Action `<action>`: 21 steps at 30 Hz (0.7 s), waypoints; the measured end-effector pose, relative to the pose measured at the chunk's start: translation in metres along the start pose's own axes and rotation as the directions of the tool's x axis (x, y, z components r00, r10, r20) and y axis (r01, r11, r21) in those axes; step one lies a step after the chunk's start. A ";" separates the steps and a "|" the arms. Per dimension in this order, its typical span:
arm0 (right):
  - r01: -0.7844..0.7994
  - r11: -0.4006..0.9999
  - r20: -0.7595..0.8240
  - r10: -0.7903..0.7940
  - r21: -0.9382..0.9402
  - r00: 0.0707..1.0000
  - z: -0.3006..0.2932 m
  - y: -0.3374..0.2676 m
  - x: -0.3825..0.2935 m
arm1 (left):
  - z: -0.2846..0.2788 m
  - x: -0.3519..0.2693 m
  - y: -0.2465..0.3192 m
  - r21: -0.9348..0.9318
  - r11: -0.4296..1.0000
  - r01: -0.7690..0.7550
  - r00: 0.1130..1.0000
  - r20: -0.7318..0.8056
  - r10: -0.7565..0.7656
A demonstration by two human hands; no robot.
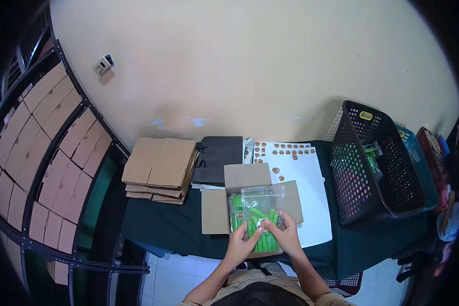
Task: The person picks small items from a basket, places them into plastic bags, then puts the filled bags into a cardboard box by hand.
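Note:
A clear zip-top plastic bag (262,197) of bright green sticks is held upright between my two hands. My left hand (242,242) grips its left side, and my right hand (288,232) grips the right, with both thumbs on a round sticker (262,224) on the bag's front. Beneath and behind the bag stands an open cardboard box (248,175) with its flaps spread out. Inside the box, at the left, another bag of green sticks (237,202) shows, also bearing a round sticker. The held bag hides much of the box's inside.
Folded cardboard boxes (160,162) are stacked at the left of the green-covered table (168,225). Black bags (220,157) lie beside them. White sticker sheets (306,191) extend right of the box. A dark perforated basket (352,191) holds green packets. Shelves of cartons (57,172) stand left.

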State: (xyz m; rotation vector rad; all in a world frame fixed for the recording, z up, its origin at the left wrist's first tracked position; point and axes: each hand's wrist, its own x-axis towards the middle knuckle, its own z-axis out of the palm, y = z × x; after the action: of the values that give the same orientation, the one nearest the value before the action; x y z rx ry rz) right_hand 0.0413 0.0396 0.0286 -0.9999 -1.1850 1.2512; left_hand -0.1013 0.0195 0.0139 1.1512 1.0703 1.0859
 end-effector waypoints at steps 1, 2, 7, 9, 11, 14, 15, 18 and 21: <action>-0.022 0.999 0.043 0.021 0.025 0.999 -0.002 -0.003 0.000 | -0.002 0.001 -0.002 0.001 1.000 -0.003 1.000 0.005 0.003; -0.065 0.998 0.075 0.063 0.027 0.995 -0.004 -0.002 -0.001 | -0.003 0.001 -0.005 0.011 1.000 -0.018 1.000 -0.010 0.018; -0.015 1.000 0.146 0.017 -0.018 0.989 -0.004 -0.006 -0.002 | -0.002 0.002 -0.001 -0.063 0.994 -0.092 0.994 -0.063 0.088; 0.022 1.000 0.142 -0.023 0.011 0.990 -0.003 -0.010 -0.003 | 0.003 0.000 0.009 -0.133 0.984 -0.119 0.990 -0.090 0.107; -0.017 0.998 0.158 0.007 0.064 0.987 -0.002 -0.004 -0.005 | 0.000 -0.001 0.014 -0.159 0.982 -0.104 0.992 -0.083 0.092; -0.010 0.989 0.142 -0.012 0.149 0.990 0.004 -0.003 -0.010 | -0.013 -0.001 0.015 0.033 0.998 -0.050 0.999 -0.020 0.050; -0.020 0.987 0.140 -0.002 0.158 0.990 0.007 -0.006 -0.010 | -0.014 0.000 0.014 0.043 0.997 -0.062 0.997 -0.045 0.064; -0.053 0.987 0.147 0.031 0.153 0.989 0.009 -0.009 -0.012 | -0.014 -0.003 0.012 0.073 0.992 -0.099 0.990 -0.090 0.105; -0.053 0.995 0.150 0.040 0.090 0.988 0.007 -0.003 -0.011 | -0.013 -0.005 0.017 0.105 0.987 -0.118 0.989 -0.081 0.127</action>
State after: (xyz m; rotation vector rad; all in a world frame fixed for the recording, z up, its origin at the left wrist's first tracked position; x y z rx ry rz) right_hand 0.0356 0.0279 0.0316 -0.8822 -1.2103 1.4251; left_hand -0.1167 0.0176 0.0296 1.2729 1.1447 1.1991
